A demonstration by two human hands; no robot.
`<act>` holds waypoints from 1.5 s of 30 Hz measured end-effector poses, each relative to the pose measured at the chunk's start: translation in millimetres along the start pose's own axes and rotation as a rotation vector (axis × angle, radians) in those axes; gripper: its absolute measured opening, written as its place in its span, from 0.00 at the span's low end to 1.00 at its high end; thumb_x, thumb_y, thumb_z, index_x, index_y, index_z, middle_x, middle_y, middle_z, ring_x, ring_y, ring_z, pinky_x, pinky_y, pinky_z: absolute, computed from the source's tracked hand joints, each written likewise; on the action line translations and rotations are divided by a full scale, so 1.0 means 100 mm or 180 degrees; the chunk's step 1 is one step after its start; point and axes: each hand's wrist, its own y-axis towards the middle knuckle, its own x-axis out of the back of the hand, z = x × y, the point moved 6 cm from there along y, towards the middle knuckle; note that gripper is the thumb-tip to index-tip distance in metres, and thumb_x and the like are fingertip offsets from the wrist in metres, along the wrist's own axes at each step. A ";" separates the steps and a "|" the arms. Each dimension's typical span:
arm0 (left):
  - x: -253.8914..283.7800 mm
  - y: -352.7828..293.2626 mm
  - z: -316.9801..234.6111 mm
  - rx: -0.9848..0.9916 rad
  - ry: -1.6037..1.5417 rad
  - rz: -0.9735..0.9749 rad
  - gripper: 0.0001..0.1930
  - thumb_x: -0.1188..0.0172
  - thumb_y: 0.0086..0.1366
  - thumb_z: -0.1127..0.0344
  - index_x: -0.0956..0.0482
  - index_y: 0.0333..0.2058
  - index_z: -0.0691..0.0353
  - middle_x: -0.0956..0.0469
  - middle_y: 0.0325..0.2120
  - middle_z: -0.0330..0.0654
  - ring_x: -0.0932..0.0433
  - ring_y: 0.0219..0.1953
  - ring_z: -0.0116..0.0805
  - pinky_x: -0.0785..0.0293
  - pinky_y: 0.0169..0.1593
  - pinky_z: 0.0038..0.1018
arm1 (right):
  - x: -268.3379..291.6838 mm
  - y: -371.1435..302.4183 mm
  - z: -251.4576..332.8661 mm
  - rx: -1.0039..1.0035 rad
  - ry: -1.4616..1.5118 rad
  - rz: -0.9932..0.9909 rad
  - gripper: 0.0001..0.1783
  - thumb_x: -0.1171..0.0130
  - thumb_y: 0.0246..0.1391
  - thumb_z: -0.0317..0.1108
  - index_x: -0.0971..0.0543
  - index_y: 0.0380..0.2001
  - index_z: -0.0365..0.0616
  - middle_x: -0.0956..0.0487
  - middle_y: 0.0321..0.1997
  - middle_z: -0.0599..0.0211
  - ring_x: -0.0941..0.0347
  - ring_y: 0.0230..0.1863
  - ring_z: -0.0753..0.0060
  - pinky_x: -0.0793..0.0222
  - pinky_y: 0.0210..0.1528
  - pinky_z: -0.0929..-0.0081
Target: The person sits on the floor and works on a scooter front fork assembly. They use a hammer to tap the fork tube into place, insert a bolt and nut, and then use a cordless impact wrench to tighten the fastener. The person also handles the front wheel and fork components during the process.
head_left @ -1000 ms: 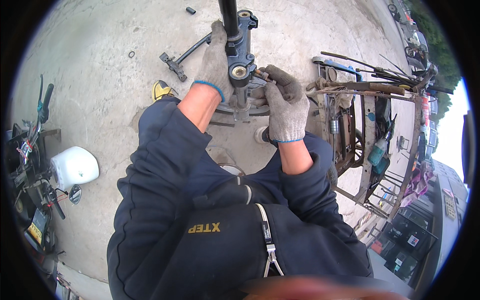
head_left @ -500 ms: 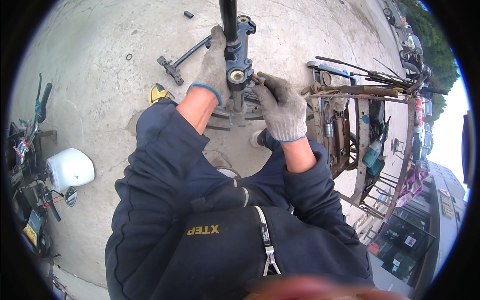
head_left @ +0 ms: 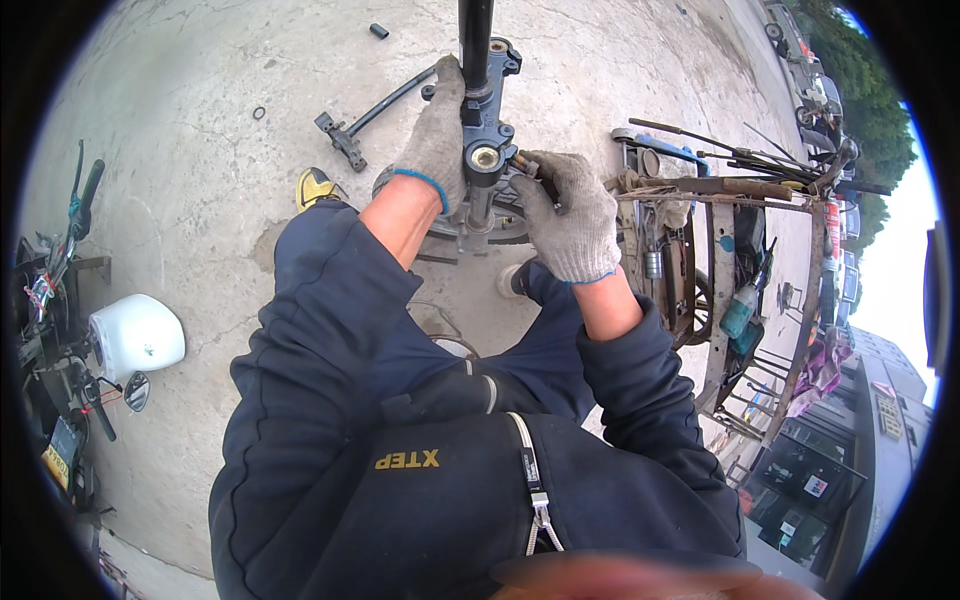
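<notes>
Gloves (head_left: 592, 262) covered both of the person's hands. The right hand (head_left: 570, 205) had its thumb and fingers closed on a short brownish bolt (head_left: 522, 162), which lay at the right side of a dark metal clamp (head_left: 486, 128), close to the round, pale-lined opening (head_left: 485, 158) at the clamp's near end. The left hand (head_left: 432, 140) lay against the clamp's left side with the thumb stretched up beside the black tube (head_left: 476, 45); its fingertips were hidden, so it was impossible to tell how tightly it gripped. The clamp stood in front of the person, above the concrete floor (head_left: 230, 200), with a metal leg (head_left: 480, 208) below the opening and part of a wheel (head_left: 513, 228) showing lower down. The likeliest trouble was the bolt slipping, since thick knit fingers feel little and the piece was small; it could have dropped to the floor or toward the wheel. If it met its hole at a slant, the threads could have bitten crookedly, though the view did not show whether it was already seated. Had the left hand's support been weak, a sideways push from the right could have swung the clamp and spoiled the alignment. Loose yarn was another judged risk: it could have caught between bolt and clamp.
</notes>
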 end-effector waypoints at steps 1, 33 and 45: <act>0.01 0.01 0.01 0.0015 -0.0004 -0.0044 0.36 0.50 0.67 0.25 0.23 0.43 0.58 0.22 0.25 0.44 0.19 0.24 0.35 0.16 0.29 0.34 | 0.01 0.01 0.00 0.0062 -0.0100 -0.0015 0.16 0.32 0.54 0.37 0.14 0.46 0.47 0.16 0.40 0.54 0.18 0.39 0.54 0.22 0.42 0.63; -0.15 -0.16 -0.03 0.0337 -0.0224 -0.0181 0.32 0.54 0.70 0.26 0.22 0.43 0.51 0.26 0.17 0.38 0.24 0.17 0.34 0.23 0.21 0.32 | 0.15 0.00 0.18 0.0070 -0.0375 0.0429 0.16 0.39 0.59 0.42 0.15 0.46 0.48 0.16 0.39 0.53 0.18 0.42 0.48 0.23 0.43 0.54; -0.09 -0.13 -0.03 0.0217 -0.0062 -0.0059 0.37 0.58 0.70 0.24 0.23 0.45 0.54 0.27 0.18 0.40 0.23 0.18 0.37 0.21 0.23 0.36 | 0.17 -0.02 0.27 0.0097 -0.0309 0.0181 0.16 0.37 0.59 0.45 0.15 0.44 0.46 0.16 0.37 0.54 0.18 0.39 0.47 0.22 0.40 0.57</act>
